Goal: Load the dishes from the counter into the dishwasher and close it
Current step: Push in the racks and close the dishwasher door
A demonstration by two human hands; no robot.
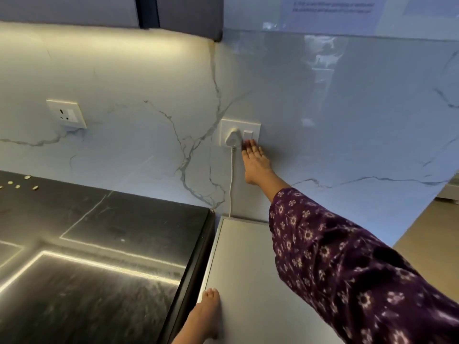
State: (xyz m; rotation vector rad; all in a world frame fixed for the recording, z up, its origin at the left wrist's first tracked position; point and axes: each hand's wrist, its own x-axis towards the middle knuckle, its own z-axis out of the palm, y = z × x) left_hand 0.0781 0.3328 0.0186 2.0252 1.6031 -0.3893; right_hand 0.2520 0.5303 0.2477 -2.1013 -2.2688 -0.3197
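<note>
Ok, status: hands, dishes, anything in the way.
Right hand at wall switch, fingers straight, beside the plug. Left hand flat on grey top. No dishes in view. Nothing blocks the switch.

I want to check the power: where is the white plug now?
In the head view, the white plug sits in the socket plate at the centre of the marble wall, just left of the switch that the right hand reaches.

- The right hand [254, 165] is stretched far out from a purple flowered sleeve [347, 269], fingers straight and together.
- The left hand [207, 316] lies near, palm down, fingers straight.
</note>
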